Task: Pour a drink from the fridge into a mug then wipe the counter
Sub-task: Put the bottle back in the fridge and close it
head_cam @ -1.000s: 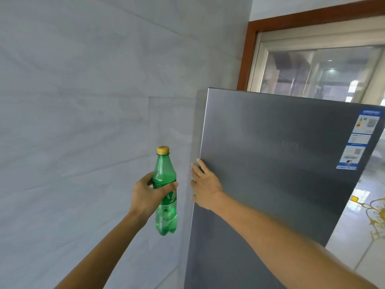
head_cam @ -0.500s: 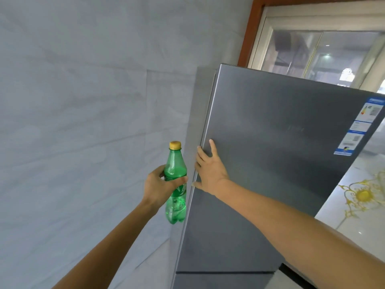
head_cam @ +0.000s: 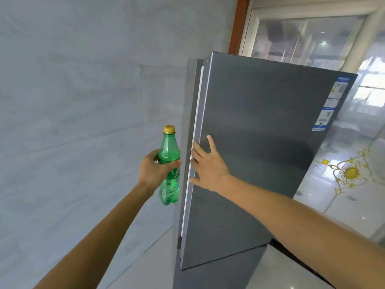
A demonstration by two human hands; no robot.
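Observation:
A green plastic bottle [head_cam: 169,163] with a yellow cap stands upright in my left hand [head_cam: 153,171], which grips it around the middle. Just to its right is the grey fridge door [head_cam: 260,142], slightly ajar, with a thin white seal showing along its left edge. My right hand [head_cam: 208,164] lies flat on that door near the left edge, fingers spread and holding nothing. No mug or counter is in view.
A pale grey tiled wall [head_cam: 83,101] fills the left side, close to the fridge. Behind the fridge is a glass door with a brown wooden frame [head_cam: 236,26]. Glossy white floor with a gold pattern [head_cam: 352,174] lies to the right.
The fridge door has swung nearer to its body under my flat right hand, and the view has tilted down and pulled back. The bottle stays in my left hand.

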